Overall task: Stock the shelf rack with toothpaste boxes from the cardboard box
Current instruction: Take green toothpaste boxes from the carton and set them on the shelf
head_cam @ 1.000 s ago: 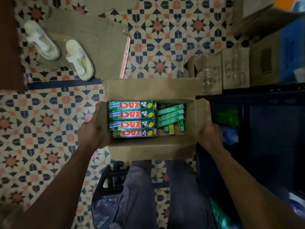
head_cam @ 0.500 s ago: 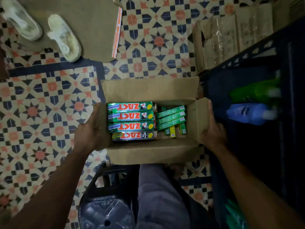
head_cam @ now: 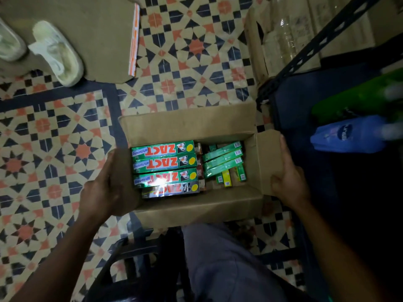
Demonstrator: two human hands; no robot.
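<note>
An open cardboard box is held above the tiled floor, in front of my knees. Inside it, on the left, lie several green ZACT toothpaste boxes stacked flat, and several narrower green boxes lean on the right. My left hand grips the box's left flap and side. My right hand grips the right flap, thumb on the flap's near edge. The dark shelf rack stands at the right, its lower shelf mostly in shadow.
On the rack lie a green bottle and a blue bottle. Behind it stand taped cartons. A flat cardboard sheet with a pair of white sandals lies at the far left. A black stool is below me.
The view has swung toward the rack; the bottles show larger at the right. The box stays held between both hands and has drifted slightly right and down in view.
</note>
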